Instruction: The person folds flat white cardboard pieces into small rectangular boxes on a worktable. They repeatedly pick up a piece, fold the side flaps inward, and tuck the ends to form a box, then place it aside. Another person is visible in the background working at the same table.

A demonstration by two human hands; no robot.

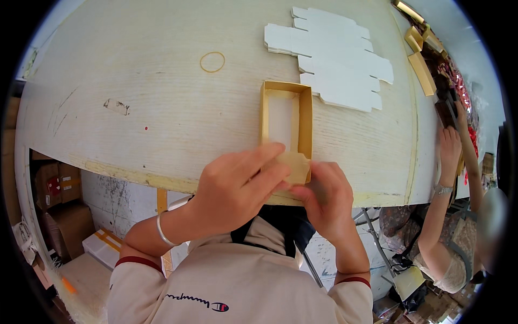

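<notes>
A narrow gold cardboard box (305, 121) with a pale inside lies open-topped at the table's front edge, its long side pointing away from me. At its near end a gold end flap (295, 166) stands between my hands. My left hand (237, 181) reaches over from the left, its fingers closed on the flap. My right hand (328, 191) grips the box's near right corner between thumb and fingers. A stack of flat white die-cut box blanks (337, 59) lies just beyond the box, to the right.
A yellow rubber band (212, 62) lies on the pale wooden table (162, 108), left of the blanks. At the right, a co-worker's hands (449, 141) work among gold boxes (422, 73) and red wrapped items. Cartons (70, 227) stand below at the left.
</notes>
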